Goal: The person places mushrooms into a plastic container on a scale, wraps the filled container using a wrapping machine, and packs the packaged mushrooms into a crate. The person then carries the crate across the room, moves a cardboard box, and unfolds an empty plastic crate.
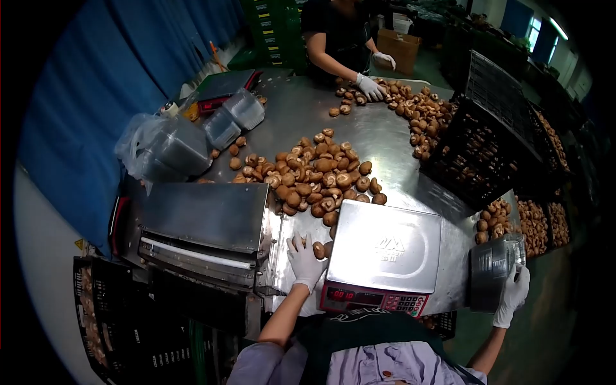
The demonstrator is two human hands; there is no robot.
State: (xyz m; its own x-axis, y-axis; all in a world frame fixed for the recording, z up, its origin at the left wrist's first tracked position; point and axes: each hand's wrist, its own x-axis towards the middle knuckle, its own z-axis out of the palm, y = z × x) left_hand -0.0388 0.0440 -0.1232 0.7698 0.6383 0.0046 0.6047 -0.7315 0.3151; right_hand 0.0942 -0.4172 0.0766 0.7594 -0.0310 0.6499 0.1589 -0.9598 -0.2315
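My left hand (305, 262), in a white glove, lies on the metal table with its fingers spread, beside a brown mushroom (319, 250). It is open and holds nothing that I can see. At the right edge of the table, my right hand (513, 292), also gloved, grips the rim of a stack of clear plastic trays (491, 276). Between my hands sits a scale (385, 250) with a bare steel plate and a red lit display. Beyond it spreads a large heap of mushrooms (314, 173).
A steel machine (205, 215) stands at the left. More clear plastic trays (176, 151) are behind it. Across the table, a person's gloved hand (370, 88) touches mushrooms. A tilted black crate (478, 135) and more mushrooms (493, 221) are on the right.
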